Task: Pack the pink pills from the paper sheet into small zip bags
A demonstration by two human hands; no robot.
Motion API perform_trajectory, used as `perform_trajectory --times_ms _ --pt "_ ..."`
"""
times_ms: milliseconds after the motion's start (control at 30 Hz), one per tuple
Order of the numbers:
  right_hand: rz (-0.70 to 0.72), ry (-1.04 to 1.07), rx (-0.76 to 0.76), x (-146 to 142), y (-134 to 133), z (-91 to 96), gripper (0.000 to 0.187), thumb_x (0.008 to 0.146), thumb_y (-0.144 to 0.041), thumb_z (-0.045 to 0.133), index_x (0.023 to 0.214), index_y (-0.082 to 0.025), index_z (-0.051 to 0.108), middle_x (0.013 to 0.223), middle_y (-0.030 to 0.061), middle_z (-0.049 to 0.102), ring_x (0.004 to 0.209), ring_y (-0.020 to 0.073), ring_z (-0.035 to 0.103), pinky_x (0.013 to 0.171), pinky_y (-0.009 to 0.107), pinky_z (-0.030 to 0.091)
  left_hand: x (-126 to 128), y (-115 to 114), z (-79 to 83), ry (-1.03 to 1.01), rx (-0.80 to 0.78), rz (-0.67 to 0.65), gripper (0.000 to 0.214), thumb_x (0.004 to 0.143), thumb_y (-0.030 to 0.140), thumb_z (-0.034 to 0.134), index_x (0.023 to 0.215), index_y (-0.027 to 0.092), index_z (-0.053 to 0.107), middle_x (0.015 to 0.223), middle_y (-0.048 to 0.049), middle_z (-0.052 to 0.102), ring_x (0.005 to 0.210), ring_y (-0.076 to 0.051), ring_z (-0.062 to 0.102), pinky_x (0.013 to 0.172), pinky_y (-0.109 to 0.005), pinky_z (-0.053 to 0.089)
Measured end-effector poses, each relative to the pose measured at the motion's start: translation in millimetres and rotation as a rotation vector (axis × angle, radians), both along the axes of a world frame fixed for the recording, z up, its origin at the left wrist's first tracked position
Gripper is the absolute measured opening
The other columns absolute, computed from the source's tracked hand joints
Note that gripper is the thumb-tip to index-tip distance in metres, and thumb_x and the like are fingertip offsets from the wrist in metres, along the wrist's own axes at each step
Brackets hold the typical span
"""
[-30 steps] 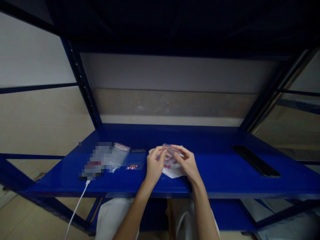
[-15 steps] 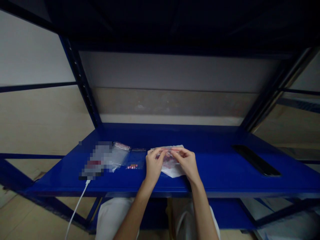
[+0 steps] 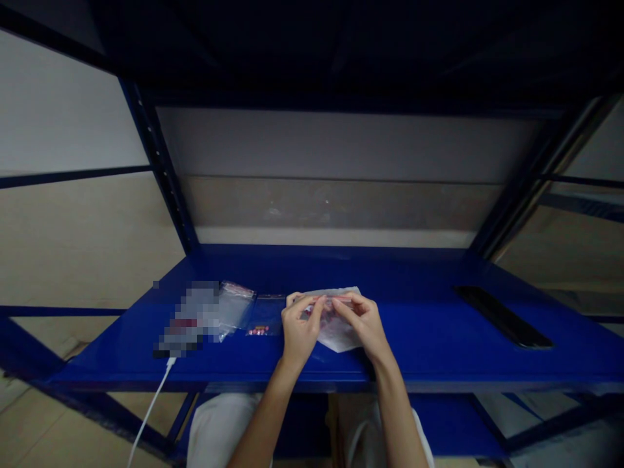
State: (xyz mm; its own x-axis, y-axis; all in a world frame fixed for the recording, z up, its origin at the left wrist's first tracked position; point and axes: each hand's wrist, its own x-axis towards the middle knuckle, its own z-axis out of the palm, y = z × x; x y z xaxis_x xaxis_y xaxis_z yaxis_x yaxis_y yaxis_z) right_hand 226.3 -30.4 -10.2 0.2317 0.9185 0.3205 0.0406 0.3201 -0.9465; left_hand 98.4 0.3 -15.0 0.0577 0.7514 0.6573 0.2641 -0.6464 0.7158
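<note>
Where hands [image 3: 302, 331] work, a blue shelf [image 3: 414, 338] meets a beige wall [image 3: 331, 208].

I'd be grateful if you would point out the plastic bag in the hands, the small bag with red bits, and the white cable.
plastic bag [image 3: 338, 343], head view, lower corner.
small bag [image 3: 267, 313], head view, middle.
white cable [image 3: 153, 396], head view, hanging stretch.

A black rubber strip [image 3: 502, 316] lies on the blue steel shelf [image 3: 429, 344], a white cable [image 3: 149, 409] hanging over its front edge.
</note>
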Motion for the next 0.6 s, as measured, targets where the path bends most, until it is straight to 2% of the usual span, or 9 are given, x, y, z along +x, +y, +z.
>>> perform_trajectory --times_ms 133,267,433,600 --pt "0.026 0.022 0.011 0.4 0.4 1.3 0.018 0.070 -0.034 0.066 0.064 -0.017 0.064 0.065 0.0027 0.066 0.060 0.0160 0.060 0.058 0.025 0.047 -0.5 -1.1 1.0 0.007 -0.008 -0.040 0.024 0.080 0.026 0.053 0.060 0.021 0.065 0.064 0.0003 0.068 0.067 -0.014 0.059 0.075 -0.029 0.043" --pt "0.025 0.008 0.028 1.5 2.0 0.8 0.023 0.072 -0.034 0.063 0.056 -0.017 0.060 0.060 0.0018 0.063 0.057 0.0143 0.056 0.056 0.024 0.044 0.1 -0.6 1.4 0.012 -0.025 -0.054 0.027 0.081 0.028 0.052 0.059 0.021 0.066 0.063 -0.0001 0.067 0.067 -0.015 0.058 0.076 -0.031 0.043" --pt "0.000 0.022 -0.003 2.3 3.0 -2.9 0.023 0.070 -0.037 0.065 0.061 -0.017 0.061 0.059 0.0007 0.061 0.053 0.0130 0.053 0.051 0.023 0.042 2.1 2.5 -2.8 -0.013 -0.070 -0.043 0.024 0.081 0.031 0.052 0.067 0.020 0.067 0.066 -0.0021 0.067 0.073 -0.017 0.059 0.073 -0.028 0.044" --pt "0.044 0.055 -0.025 2.8 -0.7 -0.6 0.022 0.067 -0.038 0.069 0.067 -0.016 0.065 0.063 0.0016 0.063 0.056 0.0133 0.055 0.054 0.023 0.043 1.8 4.7 -7.2 -0.011 -0.090 -0.013 0.026 0.085 0.030 0.046 0.071 0.020 0.066 0.071 -0.0020 0.066 0.075 -0.016 0.059 0.069 -0.025 0.044"
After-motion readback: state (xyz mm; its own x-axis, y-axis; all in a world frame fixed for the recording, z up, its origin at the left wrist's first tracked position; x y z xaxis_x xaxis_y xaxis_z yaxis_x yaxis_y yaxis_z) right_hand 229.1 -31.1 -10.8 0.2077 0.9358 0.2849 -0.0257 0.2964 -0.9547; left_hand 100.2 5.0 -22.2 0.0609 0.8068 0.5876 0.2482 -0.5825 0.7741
